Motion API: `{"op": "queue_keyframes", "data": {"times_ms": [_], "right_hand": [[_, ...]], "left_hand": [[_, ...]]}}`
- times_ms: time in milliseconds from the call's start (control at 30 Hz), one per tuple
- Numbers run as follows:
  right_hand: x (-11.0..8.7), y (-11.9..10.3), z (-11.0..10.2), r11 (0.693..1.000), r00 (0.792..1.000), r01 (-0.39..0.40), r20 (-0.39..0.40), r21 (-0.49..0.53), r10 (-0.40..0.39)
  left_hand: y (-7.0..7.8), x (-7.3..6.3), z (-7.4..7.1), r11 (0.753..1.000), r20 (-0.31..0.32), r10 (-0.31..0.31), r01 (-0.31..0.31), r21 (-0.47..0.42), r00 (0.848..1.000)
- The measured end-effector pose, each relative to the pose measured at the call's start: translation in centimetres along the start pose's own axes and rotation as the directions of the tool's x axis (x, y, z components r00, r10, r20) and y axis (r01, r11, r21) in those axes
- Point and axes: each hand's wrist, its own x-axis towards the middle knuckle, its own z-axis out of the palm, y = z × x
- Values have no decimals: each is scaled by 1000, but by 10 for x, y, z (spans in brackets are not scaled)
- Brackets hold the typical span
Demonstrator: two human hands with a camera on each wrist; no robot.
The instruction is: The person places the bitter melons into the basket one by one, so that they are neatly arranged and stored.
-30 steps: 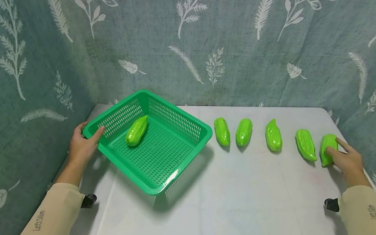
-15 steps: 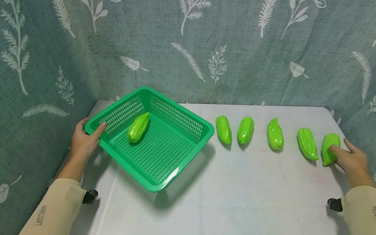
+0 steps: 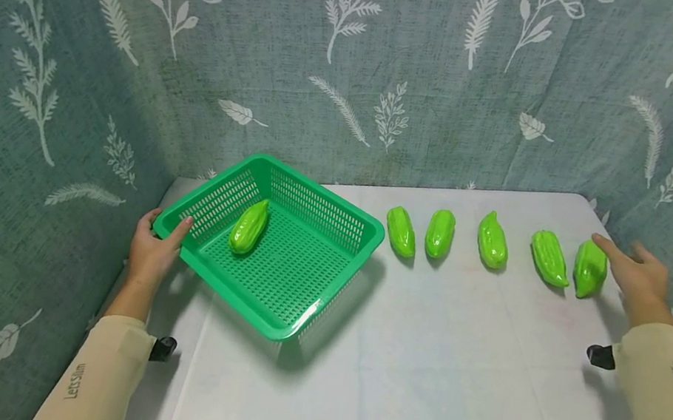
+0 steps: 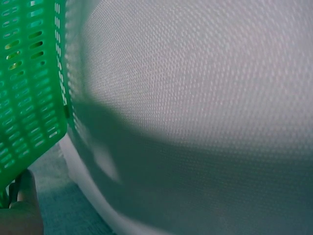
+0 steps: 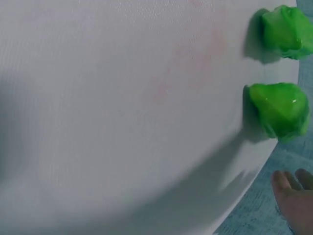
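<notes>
My left hand [image 3: 154, 251] grips the left corner of a green plastic basket [image 3: 271, 331], thumb over the rim. In the left wrist view the basket's slotted wall [image 4: 29, 93] and part of that hand [image 4: 22, 210] show. One bright green, ridged vegetable [image 3: 249, 226], like a bitter gourd, lies inside the basket. My right hand [image 3: 640, 282] is spread just to the right of the rightmost green vegetable [image 3: 589, 270], holding nothing. The right wrist view shows its fingers apart from that vegetable [image 5: 281, 110], which lies on the table.
Several more green vegetables lie in a row along the table's back: the left ones [image 3: 401, 232] near the basket, another [image 3: 492, 240] mid-row, and one [image 3: 549, 258] beside the rightmost. A patterned grey-green cloth [image 3: 432, 129] hangs behind and at both sides of the white table [image 3: 448, 380].
My right hand has released the rightmost vegetable and drawn back to its right, fingers opening. The vegetable stays at the row's end. My left hand keeps its grip on the basket.
</notes>
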Motion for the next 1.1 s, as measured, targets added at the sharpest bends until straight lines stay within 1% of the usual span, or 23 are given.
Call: {"op": "queue_keyframes", "data": {"times_ms": [167, 300, 400, 500, 567, 700, 833, 933, 1100], "right_hand": [[-4, -6, 7, 1000, 1000, -7, 9, 13, 7], [-10, -17, 7, 999, 999, 26, -34, 35, -25], [-18, -36, 8, 998, 997, 49, -62, 45, -46], [-27, -63, 17, 995, 996, 79, -52, 57, -76], [-33, -84, 31, 991, 993, 116, -43, 73, -113], [-47, -127, 70, 975, 979, 204, -11, 92, -204], [-65, -161, 106, 958, 959, 262, 83, 113, -272], [-80, -182, 129, 948, 941, 286, 145, 142, -306], [-108, -214, 170, 939, 921, 300, 205, 167, -330]], "left_hand": [[-2, 1, -4, 1000, 8, 2, -2, -3, 1000], [-2, 4, -3, 1000, 23, 3, -3, -10, 1000], [0, 5, -1, 1000, 30, 5, -4, -14, 1000], [1, 7, 1, 1000, 28, 8, -7, -18, 1000], [0, 8, 1, 1000, 21, 10, -9, -21, 1000], [-2, 8, 1, 1000, 10, 17, -17, -21, 1000], [-2, 6, 1, 1000, 12, 18, -18, -10, 1000], [-2, 6, 0, 1000, 6, 22, -22, -8, 1000], [-3, 7, -2, 999, -8, 34, -35, -24, 999]]}}
